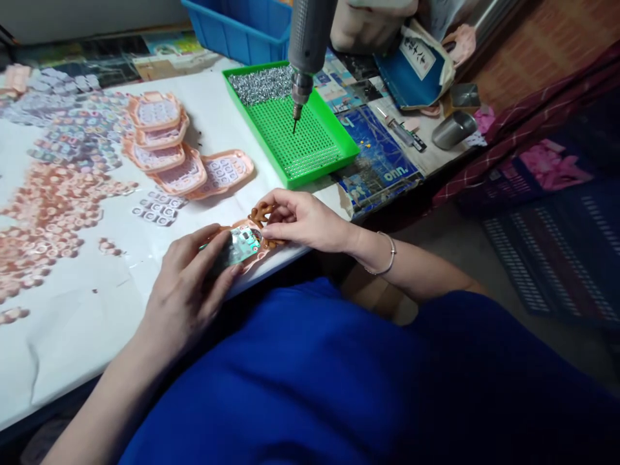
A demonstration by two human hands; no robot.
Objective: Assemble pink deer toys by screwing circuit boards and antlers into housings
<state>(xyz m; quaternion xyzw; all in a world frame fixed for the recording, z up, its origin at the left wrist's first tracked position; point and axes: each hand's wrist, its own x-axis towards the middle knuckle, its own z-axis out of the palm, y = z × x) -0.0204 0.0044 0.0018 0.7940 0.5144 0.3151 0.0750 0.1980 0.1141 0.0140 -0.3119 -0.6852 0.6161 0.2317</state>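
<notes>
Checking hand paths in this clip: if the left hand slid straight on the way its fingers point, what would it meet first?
The left hand points up and right across the green circuit board it presses. Going on, it would probably meet the right hand first, whose fingers pinch the orange part at the board's far end.

We are looking at an orange-pink toy phone shell (252, 242) lying face down at the near edge of the white table, its back open upward. A small green circuit board (241, 247) is sitting inside it, and antler-shaped ears are sticking out at its far end.
</notes>
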